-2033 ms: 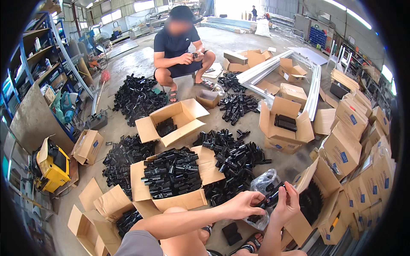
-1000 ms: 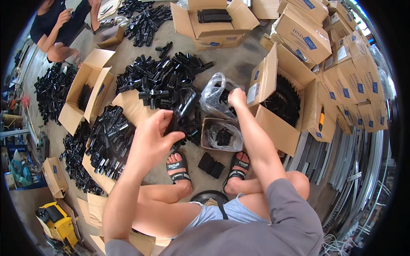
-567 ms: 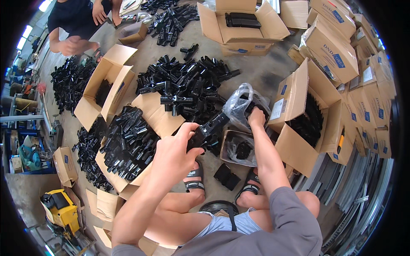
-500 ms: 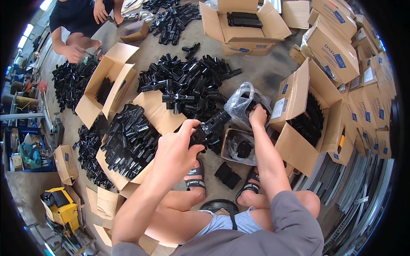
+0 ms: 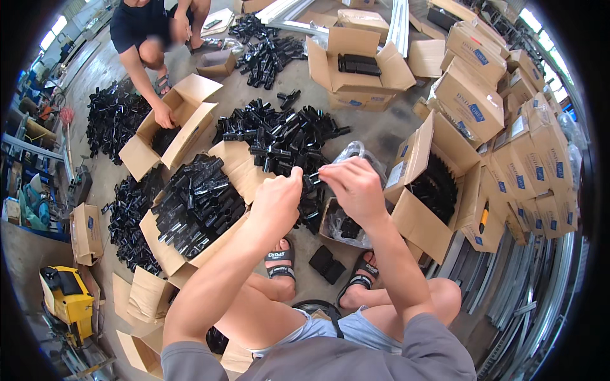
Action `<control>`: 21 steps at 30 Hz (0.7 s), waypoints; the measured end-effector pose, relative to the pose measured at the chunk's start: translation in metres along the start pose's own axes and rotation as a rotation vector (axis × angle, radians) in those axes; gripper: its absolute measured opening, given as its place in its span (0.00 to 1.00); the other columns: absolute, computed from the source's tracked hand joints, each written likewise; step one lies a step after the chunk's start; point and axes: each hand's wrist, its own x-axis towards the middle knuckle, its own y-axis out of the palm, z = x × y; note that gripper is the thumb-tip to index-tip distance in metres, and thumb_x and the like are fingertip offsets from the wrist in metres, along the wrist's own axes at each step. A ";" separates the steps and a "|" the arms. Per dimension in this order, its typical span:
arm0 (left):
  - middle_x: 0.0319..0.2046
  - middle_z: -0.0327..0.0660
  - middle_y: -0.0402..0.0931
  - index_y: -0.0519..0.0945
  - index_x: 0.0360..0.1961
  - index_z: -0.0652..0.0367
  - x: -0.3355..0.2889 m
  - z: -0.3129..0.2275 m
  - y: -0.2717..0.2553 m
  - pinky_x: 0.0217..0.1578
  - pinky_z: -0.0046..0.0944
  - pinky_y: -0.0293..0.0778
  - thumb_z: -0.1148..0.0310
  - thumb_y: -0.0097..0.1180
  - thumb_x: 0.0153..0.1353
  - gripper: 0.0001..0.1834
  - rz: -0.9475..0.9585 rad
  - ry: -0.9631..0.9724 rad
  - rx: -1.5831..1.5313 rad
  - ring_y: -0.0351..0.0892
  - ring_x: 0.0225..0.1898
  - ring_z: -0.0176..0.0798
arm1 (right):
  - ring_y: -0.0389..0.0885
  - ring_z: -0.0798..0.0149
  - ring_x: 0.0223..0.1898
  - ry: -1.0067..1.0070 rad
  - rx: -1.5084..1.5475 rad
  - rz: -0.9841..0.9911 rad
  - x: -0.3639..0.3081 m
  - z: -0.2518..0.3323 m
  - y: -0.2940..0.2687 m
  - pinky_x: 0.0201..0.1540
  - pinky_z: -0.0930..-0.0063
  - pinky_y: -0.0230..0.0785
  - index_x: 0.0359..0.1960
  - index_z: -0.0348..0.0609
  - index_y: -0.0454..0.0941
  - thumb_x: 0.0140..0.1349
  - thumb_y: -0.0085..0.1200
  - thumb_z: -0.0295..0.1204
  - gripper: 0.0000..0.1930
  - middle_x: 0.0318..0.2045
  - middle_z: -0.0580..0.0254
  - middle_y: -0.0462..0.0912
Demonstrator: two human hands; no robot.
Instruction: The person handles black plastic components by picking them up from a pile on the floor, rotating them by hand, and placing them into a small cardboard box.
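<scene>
In front of my knees, my left hand [image 5: 277, 198] is closed around a glossy black pipe connector [image 5: 311, 183], mostly hidden by the fingers. My right hand [image 5: 357, 189] meets it from the right, thumb and fingertips pinched at the connector's end; whatever small thing they hold is hidden. Just beyond lies a heap of black connectors [image 5: 279, 130]. Below my right wrist stands a small carton [image 5: 325, 223] lined with clear plastic, with dark small parts inside. A clear plastic bag [image 5: 360, 152] bulges behind that wrist. On the floor between my feet rests a black block-shaped piece [image 5: 327, 264].
Left of my arm, a flattened carton [image 5: 159, 244] bears stacked connectors. A co-worker's hand [image 5: 165, 116] reaches into an open carton [image 5: 136, 154]. On the right stand an open carton [image 5: 416, 219] of black parts, stacked boxes [image 5: 467, 105] and metal profiles [image 5: 502, 279].
My right hand has left the plastic bag by the small carton and come up to the connector at my left hand. The co-worker's hand has moved into the open carton.
</scene>
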 end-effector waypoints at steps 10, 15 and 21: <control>0.30 0.56 0.83 0.72 0.54 0.63 -0.014 -0.011 -0.018 0.40 0.58 0.80 0.74 0.71 0.52 0.29 0.007 0.014 -0.041 0.86 0.39 0.63 | 0.84 0.63 0.38 -0.052 -0.133 0.051 0.002 0.020 -0.016 0.45 0.66 0.73 0.34 0.48 0.88 0.60 0.68 0.30 0.04 0.32 0.69 0.88; 0.31 0.56 0.84 0.72 0.55 0.63 -0.014 -0.009 -0.015 0.40 0.58 0.80 0.73 0.71 0.53 0.29 -0.011 0.041 -0.026 0.86 0.39 0.63 | 0.84 0.64 0.38 -0.073 -0.177 0.031 0.001 0.026 -0.015 0.45 0.66 0.72 0.34 0.48 0.88 0.60 0.68 0.30 0.03 0.32 0.70 0.88; 0.31 0.56 0.83 0.73 0.55 0.63 -0.017 -0.015 -0.020 0.41 0.57 0.80 0.73 0.72 0.53 0.29 -0.014 0.062 -0.058 0.86 0.39 0.62 | 0.85 0.63 0.37 -0.031 -0.189 -0.007 0.002 0.028 -0.022 0.44 0.67 0.72 0.32 0.47 0.87 0.57 0.70 0.28 0.04 0.32 0.69 0.89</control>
